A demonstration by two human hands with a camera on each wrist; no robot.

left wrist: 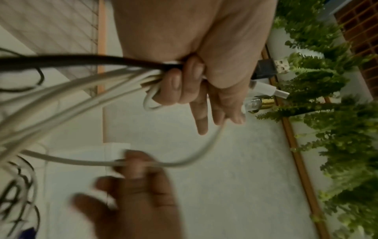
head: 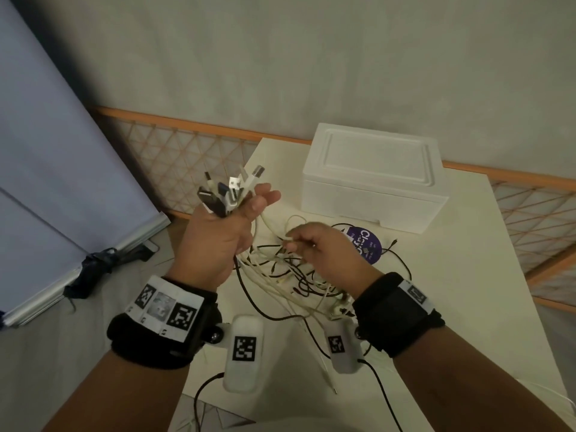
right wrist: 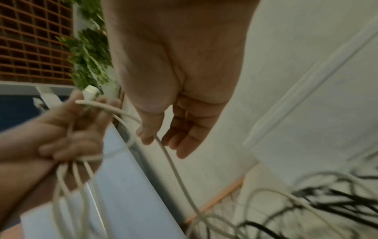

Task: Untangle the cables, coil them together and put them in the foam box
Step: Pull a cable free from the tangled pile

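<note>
My left hand [head: 218, 232] is raised above the table and grips a bunch of cable ends [head: 227, 191], their USB plugs sticking up out of the fist. In the left wrist view two fingers [left wrist: 180, 84] curl round the white and black cables [left wrist: 92, 77] while the others point out straight. My right hand [head: 314, 244] pinches a single white cable [right wrist: 174, 165] between thumb and forefinger, just right of the left hand. Below both hands a tangle of black and white cables [head: 290, 275] hangs onto the table. The white foam box [head: 374, 179] stands shut at the back of the table.
The cream table [head: 452, 291] carries a purple round label [head: 364, 244] in front of the box. An orange lattice railing [head: 174, 151] runs behind. A blue-grey board [head: 56, 182] leans on the left. Green foliage [left wrist: 337, 129] shows in the wrist views.
</note>
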